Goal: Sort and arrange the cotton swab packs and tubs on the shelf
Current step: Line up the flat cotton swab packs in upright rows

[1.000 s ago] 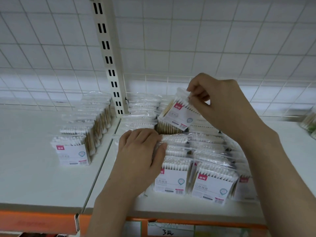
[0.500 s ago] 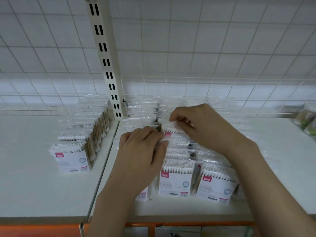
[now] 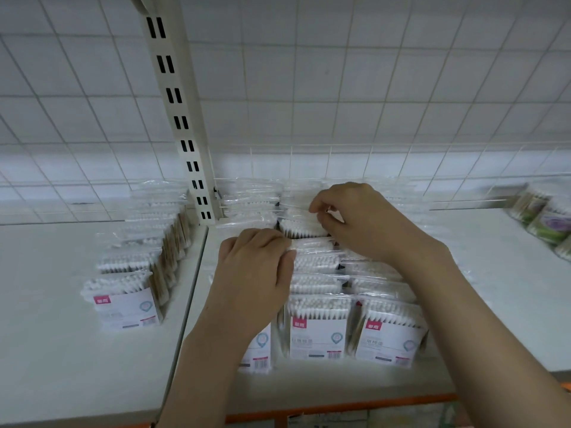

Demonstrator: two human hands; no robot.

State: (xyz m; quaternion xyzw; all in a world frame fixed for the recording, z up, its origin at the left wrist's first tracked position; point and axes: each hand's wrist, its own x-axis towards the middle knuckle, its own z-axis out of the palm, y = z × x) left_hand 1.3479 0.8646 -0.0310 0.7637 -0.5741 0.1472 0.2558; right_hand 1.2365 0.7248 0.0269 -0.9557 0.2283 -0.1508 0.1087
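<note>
At the front edge of a white shelf, three clear cotton swab packs stand upright side by side — the middle pack and the right pack show white labels with a red tag and a barcode, white swab tips lined along the top (the third, at left, is mostly hidden behind a forearm). Rows of matching packs run back behind them toward the wire-grid back wall. The left hand lies knuckles-up over the left row, fingers curled down over the pack tops, thumb tip against the plastic edge of a pack in the middle row. Farther back, the right hand reaches across, fingertips pinched together on the clear top edge of a pack deep in the middle row. Left of a slotted upright post, a separate row of packs stands on the adjoining shelf. At far right, blurred packs with green and purple print.
</note>
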